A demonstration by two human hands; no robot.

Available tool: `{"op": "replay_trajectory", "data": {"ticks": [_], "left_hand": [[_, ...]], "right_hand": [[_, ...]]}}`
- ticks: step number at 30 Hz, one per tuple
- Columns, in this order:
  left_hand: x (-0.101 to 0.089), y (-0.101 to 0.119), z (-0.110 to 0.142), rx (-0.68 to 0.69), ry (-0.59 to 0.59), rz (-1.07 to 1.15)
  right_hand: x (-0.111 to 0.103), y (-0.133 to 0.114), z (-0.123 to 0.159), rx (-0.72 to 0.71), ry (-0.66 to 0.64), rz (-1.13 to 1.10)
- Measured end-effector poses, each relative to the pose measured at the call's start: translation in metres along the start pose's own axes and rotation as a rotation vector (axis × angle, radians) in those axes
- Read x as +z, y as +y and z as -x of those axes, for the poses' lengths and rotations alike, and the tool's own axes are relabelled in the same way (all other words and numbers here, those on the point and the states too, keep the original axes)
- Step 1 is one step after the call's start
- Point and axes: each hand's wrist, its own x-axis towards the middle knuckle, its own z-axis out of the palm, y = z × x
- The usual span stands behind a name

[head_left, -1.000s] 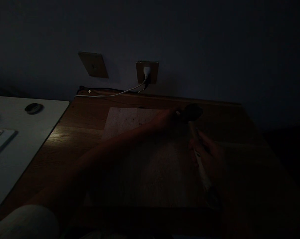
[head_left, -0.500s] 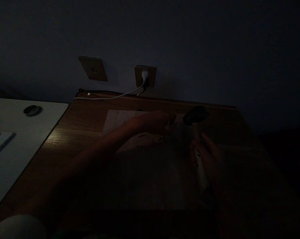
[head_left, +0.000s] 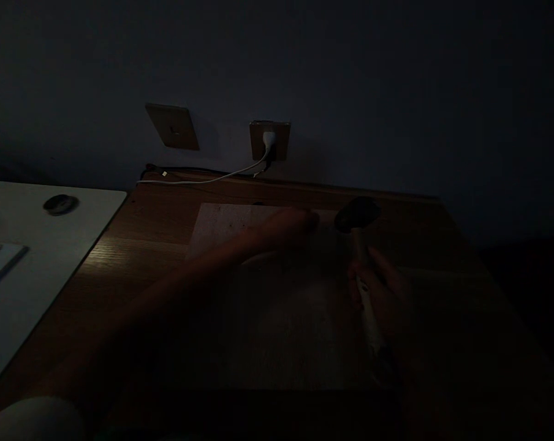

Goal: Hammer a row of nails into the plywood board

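Here the right hand holds a hammer, head pointing away

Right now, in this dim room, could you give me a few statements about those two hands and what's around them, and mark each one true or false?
1. The right hand grips a hammer by its handle. True.
2. The left hand is gripping the hammer too. False: it is apart from the hammer, over a pale board.
3. A white plug sits in a wall socket. True.
4. The hammer has a pale head and a dark handle. False: its head is dark and its handle is pale.
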Motion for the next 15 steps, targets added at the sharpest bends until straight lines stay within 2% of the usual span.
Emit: {"op": "replay_trajectory", "data": {"ticks": [2, 5, 15], "left_hand": [[0.006, -0.007, -0.003, -0.058, 0.102, 0.077], [0.014, -0.009, -0.003, -0.073, 0.169, 0.145], [0.021, -0.003, 0.003, -0.146, 0.206, 0.069]], "right_hand": [[-0.001, -0.001, 0.001, -0.006, -0.005, -0.006], [-0.001, -0.001, 0.001, -0.001, 0.001, -0.003], [0.001, 0.0, 0.001, -0.022, 0.009, -0.015]]}}
